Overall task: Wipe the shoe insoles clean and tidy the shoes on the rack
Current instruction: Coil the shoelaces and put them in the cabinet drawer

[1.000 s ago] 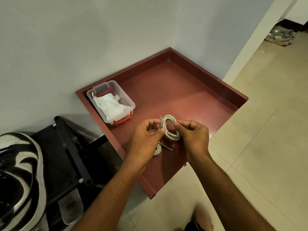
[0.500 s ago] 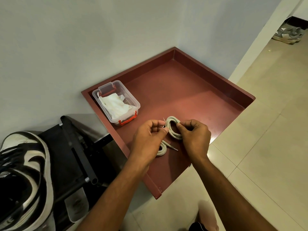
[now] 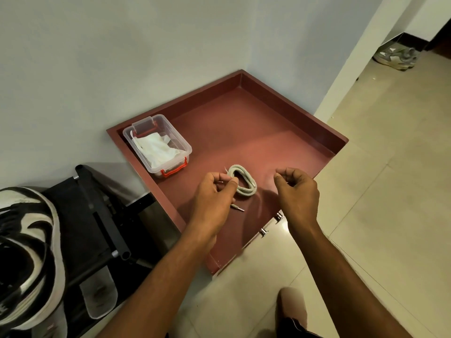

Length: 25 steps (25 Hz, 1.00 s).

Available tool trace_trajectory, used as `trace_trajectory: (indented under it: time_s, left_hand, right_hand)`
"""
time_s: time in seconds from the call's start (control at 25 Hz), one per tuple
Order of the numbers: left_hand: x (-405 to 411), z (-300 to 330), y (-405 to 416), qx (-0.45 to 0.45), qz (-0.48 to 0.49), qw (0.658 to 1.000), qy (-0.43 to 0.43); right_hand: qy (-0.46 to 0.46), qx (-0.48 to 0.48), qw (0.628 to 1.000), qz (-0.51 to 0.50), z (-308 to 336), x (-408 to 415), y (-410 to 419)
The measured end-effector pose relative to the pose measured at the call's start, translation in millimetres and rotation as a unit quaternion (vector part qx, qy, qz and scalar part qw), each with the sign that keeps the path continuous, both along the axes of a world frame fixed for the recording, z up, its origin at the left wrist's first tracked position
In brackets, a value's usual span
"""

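A coiled white shoelace [image 3: 244,182] lies on the red bench top [image 3: 256,132], near its front edge. The left hand [image 3: 214,193] pinches the coil's left side between thumb and curled fingers. A metal-tipped lace end [image 3: 238,208] shows just below that hand. The right hand [image 3: 296,189] hovers just right of the coil, apart from it, its fingers curled and holding nothing. Toward the bench's back left corner sits a clear plastic box [image 3: 158,145] with red clips and white wipes [image 3: 156,148] inside. Left of the bench stands a black shoe rack [image 3: 97,215]; a black-and-white sneaker [image 3: 26,252] lies on it, and a pale insole [image 3: 98,295] below. A grey sneaker [image 3: 395,57] rests on the floor far off.
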<state>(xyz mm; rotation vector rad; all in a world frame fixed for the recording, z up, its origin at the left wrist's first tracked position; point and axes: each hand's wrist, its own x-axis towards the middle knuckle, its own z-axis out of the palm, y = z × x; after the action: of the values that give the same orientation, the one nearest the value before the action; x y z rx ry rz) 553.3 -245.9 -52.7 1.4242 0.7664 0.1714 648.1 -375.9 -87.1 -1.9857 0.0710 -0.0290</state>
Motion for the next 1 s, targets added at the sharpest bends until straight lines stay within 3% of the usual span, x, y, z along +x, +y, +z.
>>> trace_trajectory:
  time_s: [0.28, 0.48, 0.72, 1.0]
  left_hand:
    - [-7, -4, -47, -0.062, -0.125, 0.990, 0.017]
    - [-3, -28, -78, -0.120, -0.202, 0.968, 0.090]
    - [13, -60, -110, 0.010, -0.227, 0.966, 0.127]
    - [33, -100, -116, 0.024, -0.240, 0.956, 0.168]
  right_hand:
    - [0.062, -0.069, 0.993, 0.070, -8, -8, -57]
    - [0.139, -0.147, 0.970, 0.133, -25, -3, -77]
    - [0.134, -0.264, 0.926, 0.233, -37, 5, -75]
    - [0.158, -0.292, 0.901, 0.279, -53, 15, -70]
